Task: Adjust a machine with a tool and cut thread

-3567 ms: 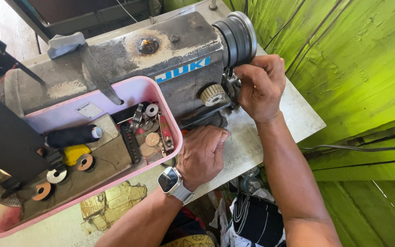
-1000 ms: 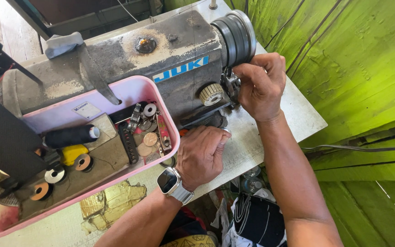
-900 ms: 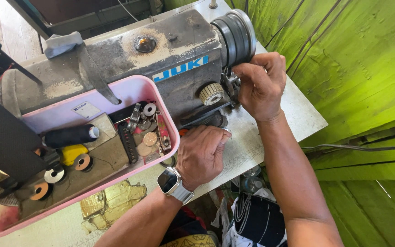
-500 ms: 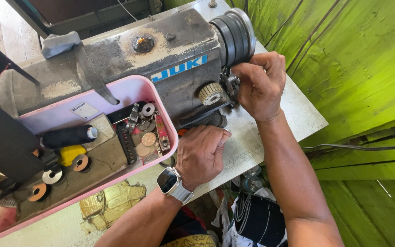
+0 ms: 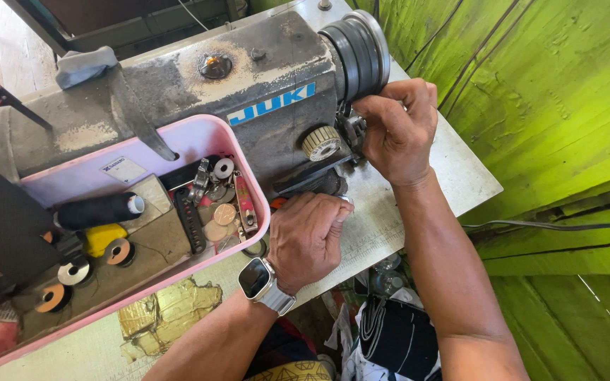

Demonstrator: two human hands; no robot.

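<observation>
A big grey metal sewing machine (image 5: 199, 106), old and dusty, sits on a pale worn table (image 5: 460, 176). At its right end is a round black hand wheel (image 5: 361, 49) with a shiny rim.

The right hand (image 5: 397, 130) is up against the right end of the machine, just below the black wheel. Its fingers are curled in tight around a small dark metal part (image 5: 351, 130) there. The part is mostly hidden by the fingers, so I cannot tell just what it is. A little cream knob with ridges (image 5: 320, 142) sticks out of the machine just left of this hand.

The left hand (image 5: 308, 236) is nearer, low down by the base of the machine. It is closed like a fist, with the fingers bent under. Something small and silver pokes out by its fingertips, but I cannot tell what it is. A square dark watch with a pale strap (image 5: 255, 279) is on this wrist.

Left of the left hand is a long pink plastic tray (image 5: 252, 183), touching the front of the machine. Inside it lie a black spool of thread (image 5: 100, 209), a yellow lump (image 5: 104, 236), round metal bobbins (image 5: 118, 252), some coins (image 5: 224, 214) and small metal bits.

On the right, a bright green wooden wall (image 5: 559, 106) stands behind the table.
</observation>
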